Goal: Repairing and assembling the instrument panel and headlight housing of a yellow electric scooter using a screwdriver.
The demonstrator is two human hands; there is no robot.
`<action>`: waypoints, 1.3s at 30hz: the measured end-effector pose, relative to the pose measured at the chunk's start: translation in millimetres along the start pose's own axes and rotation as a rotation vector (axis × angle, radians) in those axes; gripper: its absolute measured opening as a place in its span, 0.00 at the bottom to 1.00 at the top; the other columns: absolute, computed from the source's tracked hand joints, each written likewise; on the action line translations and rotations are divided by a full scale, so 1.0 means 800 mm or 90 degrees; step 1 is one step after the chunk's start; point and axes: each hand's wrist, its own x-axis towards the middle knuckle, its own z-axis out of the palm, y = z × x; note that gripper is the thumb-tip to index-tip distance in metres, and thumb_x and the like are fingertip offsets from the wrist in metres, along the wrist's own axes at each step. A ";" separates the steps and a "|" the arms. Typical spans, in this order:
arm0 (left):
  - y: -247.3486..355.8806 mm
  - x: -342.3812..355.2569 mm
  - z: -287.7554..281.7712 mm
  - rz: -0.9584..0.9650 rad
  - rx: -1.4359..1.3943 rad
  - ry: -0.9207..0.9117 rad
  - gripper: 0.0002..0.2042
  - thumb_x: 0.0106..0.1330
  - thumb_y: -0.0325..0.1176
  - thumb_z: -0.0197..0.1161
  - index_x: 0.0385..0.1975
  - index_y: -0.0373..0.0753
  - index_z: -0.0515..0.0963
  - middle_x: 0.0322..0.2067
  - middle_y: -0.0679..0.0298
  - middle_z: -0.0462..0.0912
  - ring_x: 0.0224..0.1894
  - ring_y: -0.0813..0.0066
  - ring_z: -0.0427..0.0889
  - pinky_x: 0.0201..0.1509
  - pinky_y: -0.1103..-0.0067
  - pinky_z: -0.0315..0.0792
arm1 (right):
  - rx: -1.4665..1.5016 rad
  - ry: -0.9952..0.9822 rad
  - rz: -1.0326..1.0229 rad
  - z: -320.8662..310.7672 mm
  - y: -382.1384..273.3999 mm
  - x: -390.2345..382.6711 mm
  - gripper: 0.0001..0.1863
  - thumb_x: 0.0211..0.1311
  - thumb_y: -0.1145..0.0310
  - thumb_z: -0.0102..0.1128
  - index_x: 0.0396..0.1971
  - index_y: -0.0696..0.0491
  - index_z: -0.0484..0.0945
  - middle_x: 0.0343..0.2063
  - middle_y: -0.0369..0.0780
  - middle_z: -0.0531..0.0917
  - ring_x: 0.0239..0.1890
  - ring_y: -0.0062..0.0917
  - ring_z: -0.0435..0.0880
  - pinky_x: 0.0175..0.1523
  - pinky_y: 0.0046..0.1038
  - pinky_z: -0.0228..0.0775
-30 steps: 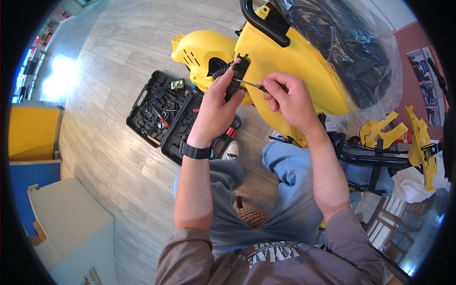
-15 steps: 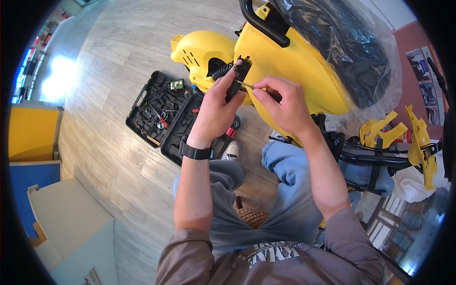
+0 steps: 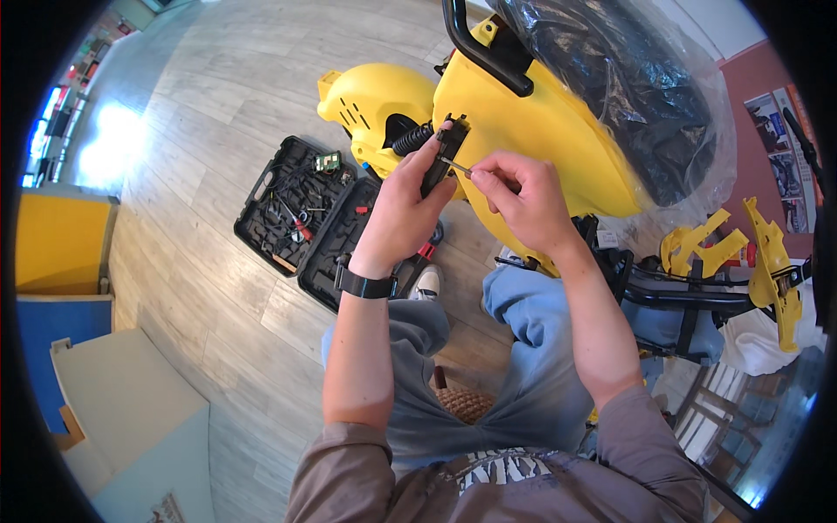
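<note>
My left hand is wrapped round a long black plastic part, holding it upright and slightly tilted in front of the yellow scooter body. A slim metal tool is pinched between the thumb and fingers of my right hand. Its tip meets the side of the black part; whether it sits in a hole I cannot make out. My right fingers hide the tool's other end. Behind my hands stands the yellow scooter body, with a black coil spring beside its rounded yellow cover.
An opened black tool case lies on the wooden floor, holding a red-handled tool and a green circuit board. Clear plastic wraps the dark seat. Yellow panels and a black tube frame stand at the right.
Both hands, the black part and the tool sit slightly lower and further right in the picture. The view has shifted a little too. The tool tip stays at the part's side.
</note>
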 end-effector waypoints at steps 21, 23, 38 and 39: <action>0.010 0.002 -0.005 -0.219 -0.390 0.107 0.29 0.69 0.30 0.60 0.68 0.28 0.59 0.48 0.61 0.79 0.49 0.80 0.77 0.53 0.83 0.71 | -0.008 0.068 -0.011 0.013 -0.007 0.002 0.10 0.65 0.66 0.62 0.37 0.58 0.79 0.22 0.42 0.82 0.23 0.24 0.80 0.31 0.26 0.69; 0.011 0.003 -0.006 -0.194 -0.428 0.078 0.28 0.70 0.30 0.59 0.67 0.29 0.60 0.49 0.62 0.79 0.48 0.81 0.77 0.53 0.83 0.72 | 0.000 0.109 -0.051 0.015 -0.001 0.004 0.10 0.64 0.66 0.62 0.36 0.58 0.79 0.22 0.42 0.81 0.23 0.24 0.79 0.30 0.26 0.68; 0.021 -0.001 -0.027 -0.240 -0.639 0.146 0.17 0.69 0.33 0.56 0.57 0.41 0.71 0.47 0.65 0.81 0.48 0.72 0.82 0.51 0.73 0.77 | -0.026 0.099 -0.055 0.015 -0.018 0.000 0.16 0.60 0.63 0.64 0.22 0.57 0.70 0.15 0.39 0.69 0.18 0.24 0.68 0.27 0.28 0.62; 0.019 0.001 -0.027 -0.241 -0.644 0.183 0.16 0.68 0.36 0.57 0.54 0.43 0.73 0.47 0.65 0.81 0.49 0.70 0.81 0.53 0.69 0.77 | -0.027 0.099 -0.055 0.014 -0.015 0.000 0.16 0.60 0.63 0.64 0.22 0.57 0.70 0.15 0.39 0.69 0.18 0.24 0.68 0.27 0.28 0.62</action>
